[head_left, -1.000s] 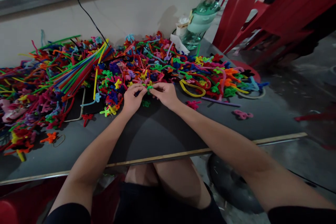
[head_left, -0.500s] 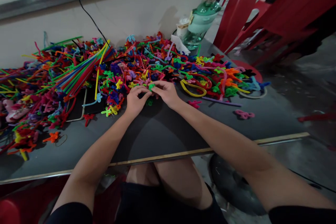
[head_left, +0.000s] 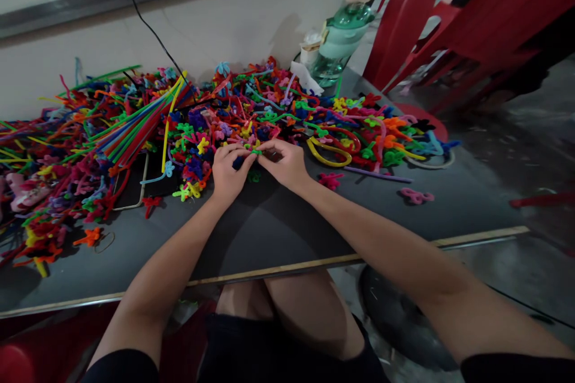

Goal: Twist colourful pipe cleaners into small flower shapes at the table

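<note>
Between my two hands is a small green pipe cleaner piece [head_left: 254,151], bent into a compact shape and mostly covered by fingertips. My left hand [head_left: 231,173] pinches it from the left with thumb and fingers. From the other side, my right hand [head_left: 286,163] pinches it as well, the fingertips nearly meeting. Another green bent piece [head_left: 254,176] lies on the dark table just below. Behind my hands spreads a heap of colourful pipe cleaner shapes [head_left: 242,111]. A dark pink piece [head_left: 330,181] sits right of my right wrist.
A bundle of straight pipe cleaners [head_left: 144,122] leans across the heap on the left. At the back right stand a green bottle [head_left: 344,42] and a small white cup [head_left: 309,51]. Red chairs [head_left: 404,30] are beyond. The table's front edge [head_left: 278,268] crosses before my lap.
The green piece has turned between my fingertips and shows less now. Both hands have shifted slightly to the left, and the right fingers have bent a little differently.
</note>
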Demonstrator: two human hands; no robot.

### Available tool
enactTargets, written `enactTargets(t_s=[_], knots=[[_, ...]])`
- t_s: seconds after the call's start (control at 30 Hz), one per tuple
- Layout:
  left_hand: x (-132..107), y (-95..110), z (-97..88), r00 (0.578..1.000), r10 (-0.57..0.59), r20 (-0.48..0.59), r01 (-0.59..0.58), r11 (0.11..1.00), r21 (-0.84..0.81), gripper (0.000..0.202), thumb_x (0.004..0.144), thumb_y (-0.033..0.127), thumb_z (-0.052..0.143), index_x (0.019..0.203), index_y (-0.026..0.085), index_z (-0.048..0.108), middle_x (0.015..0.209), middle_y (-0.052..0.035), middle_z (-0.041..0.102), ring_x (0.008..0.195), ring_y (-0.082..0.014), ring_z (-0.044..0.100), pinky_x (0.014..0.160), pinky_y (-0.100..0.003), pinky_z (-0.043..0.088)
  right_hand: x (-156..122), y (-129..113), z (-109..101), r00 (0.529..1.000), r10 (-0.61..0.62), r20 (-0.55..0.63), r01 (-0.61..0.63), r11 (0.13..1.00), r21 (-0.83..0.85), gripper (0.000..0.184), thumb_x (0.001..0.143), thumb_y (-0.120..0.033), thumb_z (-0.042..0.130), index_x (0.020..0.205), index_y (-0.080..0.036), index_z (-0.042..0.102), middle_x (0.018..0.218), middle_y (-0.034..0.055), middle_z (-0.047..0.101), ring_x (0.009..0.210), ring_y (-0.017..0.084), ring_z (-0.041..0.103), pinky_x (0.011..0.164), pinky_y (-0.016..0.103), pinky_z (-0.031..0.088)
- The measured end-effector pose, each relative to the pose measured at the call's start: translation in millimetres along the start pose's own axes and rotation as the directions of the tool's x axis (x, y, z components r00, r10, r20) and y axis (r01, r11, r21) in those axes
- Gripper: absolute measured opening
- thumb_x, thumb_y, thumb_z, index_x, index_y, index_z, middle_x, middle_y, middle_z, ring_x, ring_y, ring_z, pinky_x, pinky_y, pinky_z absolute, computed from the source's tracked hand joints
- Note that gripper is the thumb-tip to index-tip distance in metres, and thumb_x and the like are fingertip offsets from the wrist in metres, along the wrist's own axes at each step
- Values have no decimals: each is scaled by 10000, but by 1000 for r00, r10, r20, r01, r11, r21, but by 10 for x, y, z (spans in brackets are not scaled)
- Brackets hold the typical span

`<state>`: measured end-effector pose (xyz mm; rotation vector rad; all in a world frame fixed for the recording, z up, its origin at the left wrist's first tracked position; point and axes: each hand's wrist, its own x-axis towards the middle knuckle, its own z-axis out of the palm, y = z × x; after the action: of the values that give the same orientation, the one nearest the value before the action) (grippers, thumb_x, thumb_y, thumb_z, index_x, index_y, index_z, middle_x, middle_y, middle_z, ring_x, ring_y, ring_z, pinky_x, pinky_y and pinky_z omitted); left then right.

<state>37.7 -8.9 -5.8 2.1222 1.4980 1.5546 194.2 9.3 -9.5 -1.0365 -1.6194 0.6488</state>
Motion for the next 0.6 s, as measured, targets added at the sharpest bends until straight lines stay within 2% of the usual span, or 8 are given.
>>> enactTargets(t_s=[0.13,0.3,0.4,0.53,0.6], knots=[[10,-13,3,1000,10,11,-9,1000,-26,81,839,265,662,809,196,690,926,-51,683,931,-182,627,888,-384,488,2,-5,-19,999,-38,-11,38,999,-15,146,799,-325,652,865,-226,738,870,38,743,721,169,655,626,298,512],[11,-101,41,988,-133,73,143,978,-150,101,837,269,657,772,195,681,932,-52,684,907,-174,634,831,-358,517,20,16,-18,1000,-1,2,1,1000,25,176,794,-368,672,865,-225,748,879,39,749,731,172,661,620,297,508],[3,-126,53,965,-207,159,244,931,-272,138,845,292,641,761,188,677,943,-55,688,885,-170,640,802,-342,527,40,38,-14,999,45,17,-47,994,96,229,767,-428,699,839,-217,749,843,44,746,696,170,654,600,302,502],[-4,-116,53,934,-231,273,336,829,-448,184,835,347,653,739,191,670,912,-44,697,935,-174,650,916,-368,507,83,86,-26,982,132,136,-163,954,252,328,683,-510,752,795,-201,744,716,38,719,592,153,618,574,311,507],[-5,-113,59,922,-257,290,372,796,-478,192,821,367,669,737,195,676,905,-38,702,937,-170,654,944,-377,500,96,104,-22,979,150,137,-184,943,277,345,649,-507,777,793,-195,742,730,43,720,611,151,621,568,299,504]])
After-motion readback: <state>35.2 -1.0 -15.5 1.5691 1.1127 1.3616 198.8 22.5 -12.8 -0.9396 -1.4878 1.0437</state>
